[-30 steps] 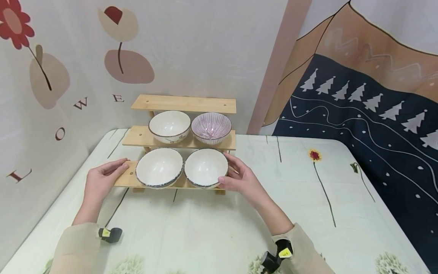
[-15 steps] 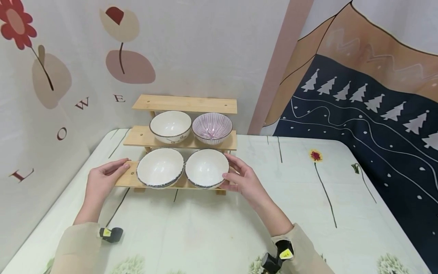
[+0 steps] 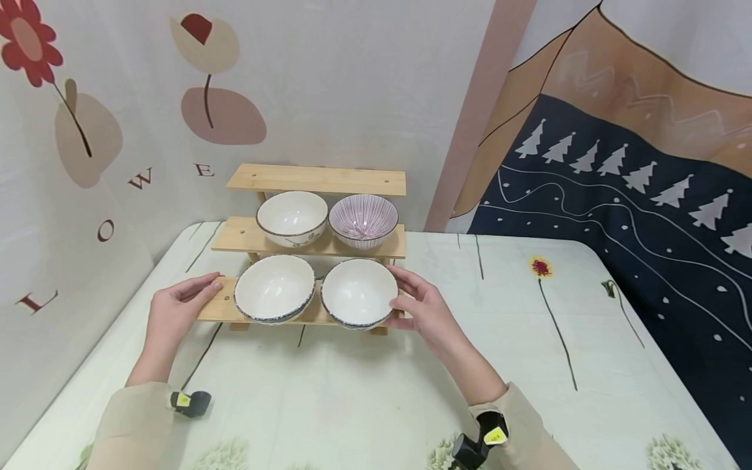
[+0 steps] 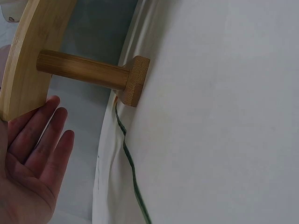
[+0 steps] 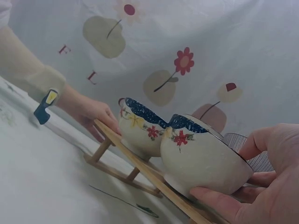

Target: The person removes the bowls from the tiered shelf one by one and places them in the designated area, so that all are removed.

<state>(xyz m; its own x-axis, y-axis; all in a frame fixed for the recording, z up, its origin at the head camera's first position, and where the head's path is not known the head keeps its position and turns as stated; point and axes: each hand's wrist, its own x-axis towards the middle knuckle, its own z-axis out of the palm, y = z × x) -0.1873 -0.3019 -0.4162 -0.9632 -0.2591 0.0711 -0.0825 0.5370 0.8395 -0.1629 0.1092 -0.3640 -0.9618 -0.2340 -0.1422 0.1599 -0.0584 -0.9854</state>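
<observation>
A three-tier wooden rack (image 3: 213, 307) stands on the cloth-covered table. My left hand (image 3: 176, 313) grips the left end of its lowest board, fingers under the wood in the left wrist view. On that board, my right hand (image 3: 425, 310) holds the right white bowl (image 3: 360, 292) by its right side. This bowl has a dark blue rim band and red flowers outside, and in the right wrist view it is slightly tilted. Beside it sits a similar white bowl (image 3: 275, 287). The middle board carries another white bowl (image 3: 292, 217) and a purple-striped bowl (image 3: 363, 219).
The rack's top board (image 3: 317, 178) bears nothing. A pale floral cloth (image 3: 352, 398) covers the table. Behind hangs a printed fabric backdrop (image 3: 364, 78), with a dark tree-patterned part (image 3: 587, 196) to the right.
The right bowl on the lowest board has shifted slightly right and toward me, opening a narrow gap from its neighbour. My right hand moved with it. The left hand has stayed in place.
</observation>
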